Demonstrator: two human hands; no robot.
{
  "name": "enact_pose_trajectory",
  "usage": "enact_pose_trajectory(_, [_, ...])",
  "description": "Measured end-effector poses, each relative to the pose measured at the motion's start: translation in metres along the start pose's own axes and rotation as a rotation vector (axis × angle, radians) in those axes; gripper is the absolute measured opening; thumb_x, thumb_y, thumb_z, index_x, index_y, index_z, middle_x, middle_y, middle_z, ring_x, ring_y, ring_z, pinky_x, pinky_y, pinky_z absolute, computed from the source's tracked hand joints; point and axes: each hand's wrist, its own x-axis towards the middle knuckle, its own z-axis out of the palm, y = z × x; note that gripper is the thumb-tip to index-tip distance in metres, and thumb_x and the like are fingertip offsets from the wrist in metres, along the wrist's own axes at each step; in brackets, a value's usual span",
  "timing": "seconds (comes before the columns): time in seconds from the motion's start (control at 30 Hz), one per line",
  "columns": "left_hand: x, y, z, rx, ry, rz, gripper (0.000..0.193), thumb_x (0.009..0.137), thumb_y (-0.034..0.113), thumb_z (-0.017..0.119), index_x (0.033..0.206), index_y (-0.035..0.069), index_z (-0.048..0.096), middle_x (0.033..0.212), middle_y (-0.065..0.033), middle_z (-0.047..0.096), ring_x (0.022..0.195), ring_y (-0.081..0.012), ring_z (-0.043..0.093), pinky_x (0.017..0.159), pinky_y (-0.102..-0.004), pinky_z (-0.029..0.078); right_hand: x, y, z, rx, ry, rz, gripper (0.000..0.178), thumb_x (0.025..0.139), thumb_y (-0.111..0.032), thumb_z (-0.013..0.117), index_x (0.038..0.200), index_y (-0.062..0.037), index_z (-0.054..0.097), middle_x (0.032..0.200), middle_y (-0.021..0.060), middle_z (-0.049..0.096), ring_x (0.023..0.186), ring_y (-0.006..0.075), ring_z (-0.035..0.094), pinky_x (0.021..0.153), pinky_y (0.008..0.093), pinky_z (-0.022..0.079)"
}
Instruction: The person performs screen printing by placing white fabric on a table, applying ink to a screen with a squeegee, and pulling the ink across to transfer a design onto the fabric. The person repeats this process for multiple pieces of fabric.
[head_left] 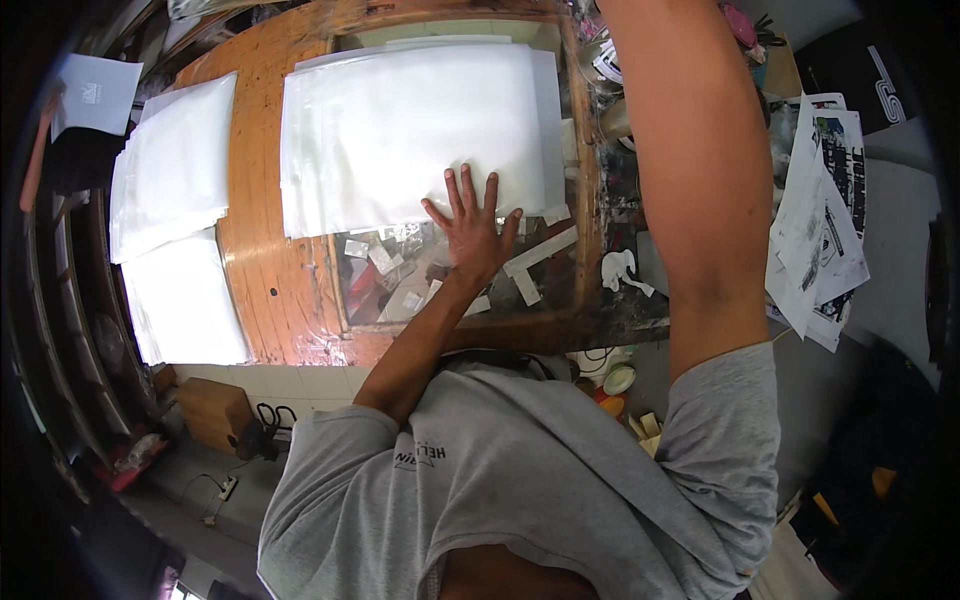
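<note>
My left hand [474, 228] rests with fingers spread near the front edge of a stack of translucent white sheets [400, 130]. The fingertips lie on the top sheet, while the palm is over the glass panel [550, 265] set in the wooden table. Under the glass, scraps of paper [385, 258] show through. My right arm [705, 150] reaches forward past the table's right side and leaves the view at the top, so its hand is not visible.
On the left of the wooden table [262, 250] lie two more piles of sheets [175, 160]. Loose printed papers [820, 230] lie to the right of my arm. A crumpled white scrap [622, 270] sits on the dark surface beside the table. Shelving [85, 300] stands at the far left.
</note>
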Motion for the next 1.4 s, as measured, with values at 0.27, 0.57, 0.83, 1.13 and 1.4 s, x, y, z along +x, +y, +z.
enact_pose_trajectory(0.27, [-0.005,0.000,0.002,0.010,-0.011,0.060,0.062,0.101,0.044,0.054,0.151,0.009,0.045,0.164,-0.0242,0.024,0.156,-0.0415,0.007,0.114,-0.0782,-0.003,0.003,0.002,0.010,-0.103,-0.061,0.059,0.078,0.099,-0.066,0.046,0.072,0.0022,0.069,0.073,0.0172,0.067,0.065,0.0239,0.064,0.062,0.0424,0.052])
enact_pose_trajectory(0.57, [0.009,-0.009,-0.142,-1.226,0.286,-0.104,0.052,0.102,0.016,0.062,0.149,0.004,0.044,0.149,-0.0137,0.052,0.141,-0.0261,0.046,0.117,-0.0406,0.036,-0.111,-0.031,0.091,-0.035,0.104,-0.045,0.054,0.097,-0.055,0.060,0.081,-0.0044,0.070,0.062,0.0156,0.065,0.056,0.0318,0.065,0.057,0.0454,0.053])
enact_pose_trajectory(0.83, [-0.033,-0.056,-0.106,-1.968,0.000,-1.140,0.035,0.095,0.031,0.064,0.123,0.011,0.054,0.111,-0.0075,0.049,0.113,-0.0259,0.052,0.110,-0.0675,0.030,-0.246,-0.013,0.247,-0.034,-0.245,0.006,0.046,0.079,-0.003,0.068,0.125,-0.0100,0.062,0.104,0.0151,0.070,0.101,0.0325,0.065,0.084,0.0451,0.047])
enact_pose_trajectory(1.13, [-0.034,-0.065,-0.068,-1.822,0.091,-1.189,0.031,0.089,0.024,0.058,0.114,0.007,0.055,0.109,-0.0092,0.048,0.120,-0.0296,0.049,0.108,-0.0706,0.027,-0.235,0.007,0.307,-0.127,0.022,-0.041,0.037,0.082,-0.009,0.061,0.118,-0.0137,0.066,0.099,0.0078,0.065,0.099,0.0260,0.062,0.087,0.0492,0.040])
enact_pose_trajectory(1.4, [-0.029,-0.057,-0.081,-1.803,0.096,-1.263,0.025,0.087,0.020,0.063,0.107,0.005,0.063,0.108,-0.0059,0.057,0.109,-0.0226,0.054,0.104,-0.0692,0.031,-0.097,0.086,0.306,-0.106,-0.126,0.089,0.040,0.083,-0.001,0.057,0.118,-0.0169,0.068,0.098,0.0095,0.074,0.099,0.0283,0.068,0.084,0.0538,0.046])
